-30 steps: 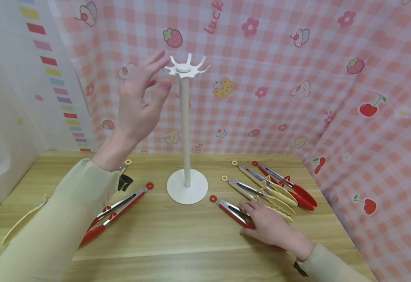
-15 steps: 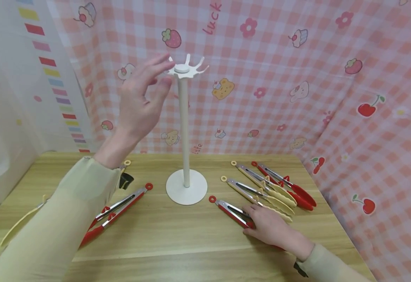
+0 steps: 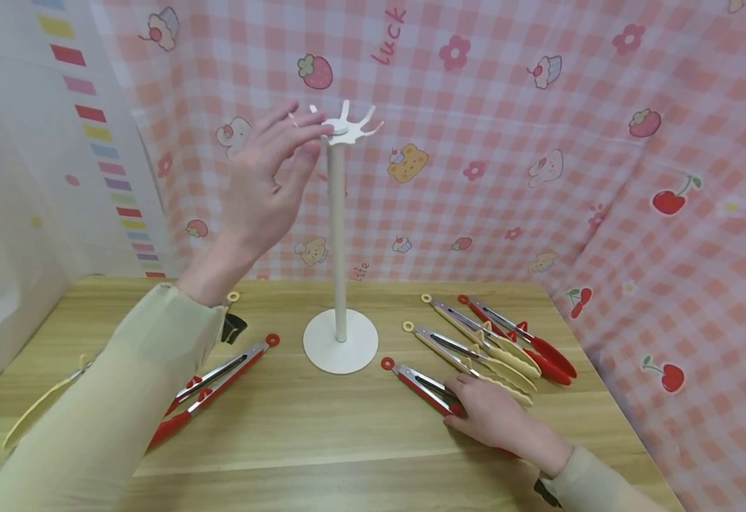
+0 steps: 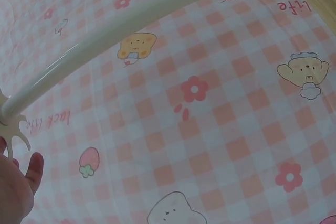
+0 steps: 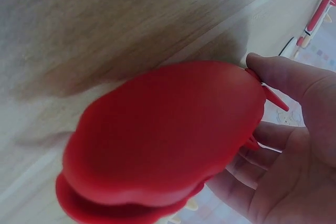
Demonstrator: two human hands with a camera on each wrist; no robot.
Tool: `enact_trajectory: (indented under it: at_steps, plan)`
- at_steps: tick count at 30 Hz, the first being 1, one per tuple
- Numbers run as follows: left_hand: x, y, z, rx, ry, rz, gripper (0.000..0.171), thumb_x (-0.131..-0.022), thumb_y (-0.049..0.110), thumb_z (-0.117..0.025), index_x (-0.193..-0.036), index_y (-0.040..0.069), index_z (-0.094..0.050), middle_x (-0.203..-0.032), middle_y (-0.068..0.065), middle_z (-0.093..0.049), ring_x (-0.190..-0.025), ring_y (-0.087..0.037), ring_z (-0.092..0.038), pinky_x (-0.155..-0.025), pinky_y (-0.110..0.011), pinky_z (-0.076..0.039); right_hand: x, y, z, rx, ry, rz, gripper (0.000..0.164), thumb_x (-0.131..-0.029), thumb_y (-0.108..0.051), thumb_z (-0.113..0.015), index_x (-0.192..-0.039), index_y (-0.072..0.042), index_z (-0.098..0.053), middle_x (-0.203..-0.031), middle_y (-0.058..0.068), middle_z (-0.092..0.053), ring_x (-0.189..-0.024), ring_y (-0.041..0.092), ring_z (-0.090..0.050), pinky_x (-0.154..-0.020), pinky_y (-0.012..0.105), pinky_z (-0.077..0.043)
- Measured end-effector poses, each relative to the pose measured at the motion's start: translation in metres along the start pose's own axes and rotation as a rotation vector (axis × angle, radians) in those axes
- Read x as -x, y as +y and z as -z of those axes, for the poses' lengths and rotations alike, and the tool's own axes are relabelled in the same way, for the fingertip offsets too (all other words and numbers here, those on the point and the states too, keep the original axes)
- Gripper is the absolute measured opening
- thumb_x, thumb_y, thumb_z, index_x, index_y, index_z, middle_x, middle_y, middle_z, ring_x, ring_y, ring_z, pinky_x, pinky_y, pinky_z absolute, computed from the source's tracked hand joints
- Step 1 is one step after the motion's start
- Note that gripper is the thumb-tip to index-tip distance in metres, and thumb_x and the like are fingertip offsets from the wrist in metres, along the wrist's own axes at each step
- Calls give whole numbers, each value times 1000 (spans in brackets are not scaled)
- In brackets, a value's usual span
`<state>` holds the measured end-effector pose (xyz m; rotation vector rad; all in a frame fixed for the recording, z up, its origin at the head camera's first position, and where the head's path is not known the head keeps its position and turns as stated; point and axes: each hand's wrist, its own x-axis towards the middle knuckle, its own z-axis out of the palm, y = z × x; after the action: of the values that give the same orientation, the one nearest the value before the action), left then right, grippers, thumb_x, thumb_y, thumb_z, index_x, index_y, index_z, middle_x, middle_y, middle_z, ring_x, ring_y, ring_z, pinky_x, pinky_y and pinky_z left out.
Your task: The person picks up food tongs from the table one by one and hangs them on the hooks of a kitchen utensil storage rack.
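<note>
A white stand with a tall post (image 3: 337, 242) and a round base rises from the wooden table, topped by a ring of hooks (image 3: 353, 132). My left hand (image 3: 264, 188) is raised at this top, its fingers reaching over the hooks' left side; the left wrist view shows only part of that hand beside the hooks (image 4: 16, 129). Low on the right, my right hand (image 3: 501, 416) grips a pair of red tongs (image 3: 419, 387) lying on the table. In the right wrist view, thumb and fingers lie on either side of the tongs, behind their red heads (image 5: 168, 129).
Two cream tongs (image 3: 449, 341) and another red pair (image 3: 542, 348) lie beyond my right hand. On the left are more red tongs (image 3: 219, 377) and cream tongs (image 3: 40, 409), partly hidden by my left sleeve. A checked cloth (image 3: 475, 213) hangs behind the table.
My left hand has moved slightly right, so its fingers now overlap the stand's hooked top. The right hand has shifted only slightly on the red tongs, which stay in place.
</note>
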<state>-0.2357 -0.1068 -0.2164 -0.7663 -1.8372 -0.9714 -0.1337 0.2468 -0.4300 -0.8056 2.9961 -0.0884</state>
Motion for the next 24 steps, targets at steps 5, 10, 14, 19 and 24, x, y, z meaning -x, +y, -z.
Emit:
enact_trajectory:
  at_steps: [5, 10, 14, 19, 24]
  plan:
    - [0, -1, -1, 7, 8, -21, 25, -106, 10, -59, -124, 2, -75, -132, -19, -74, -144, -37, -57, -130, -30, -33, 1, 0, -1, 1, 15, -9, 42, -83, -30, -88, -113, -8, -70, -96, 1, -69, -81, 14, -65, -72, 39, -57]
    - [0, -1, -2, 13, 10, -27, 25, -107, 11, -57, -123, 2, -75, -130, -19, -75, -142, -37, -58, -129, -30, -34, 3, 0, 0, -16, 16, -48, 45, -83, -29, -88, -117, -6, -71, -95, 0, -68, -80, 12, -64, -73, 39, -58]
    - [-1, 0, -2, 16, 16, -9, 26, -108, 11, -55, -122, 2, -75, -130, -18, -75, -142, -36, -58, -127, -30, -35, 3, -1, 2, -52, 6, -104, 51, -84, -30, -87, -126, -5, -70, -100, 2, -70, -83, 13, -65, -73, 39, -58]
    - [-1, 3, -3, 27, 39, 15, 26, -108, 7, -54, -120, 0, -75, -127, -19, -76, -138, -37, -59, -125, -30, -38, 3, -3, 5, -69, 41, -126, 52, -85, -30, -87, -128, -5, -71, -108, 5, -72, -84, 13, -63, -70, 38, -56]
    - [0, 4, -4, 55, 49, 53, 29, -110, 11, -52, -132, -2, -65, -130, -20, -74, -130, -34, -65, -105, -26, -50, 3, -4, 8, -73, 94, -113, 51, -86, -29, -86, -127, -5, -71, -104, 1, -70, -80, 8, -57, -67, 31, -52]
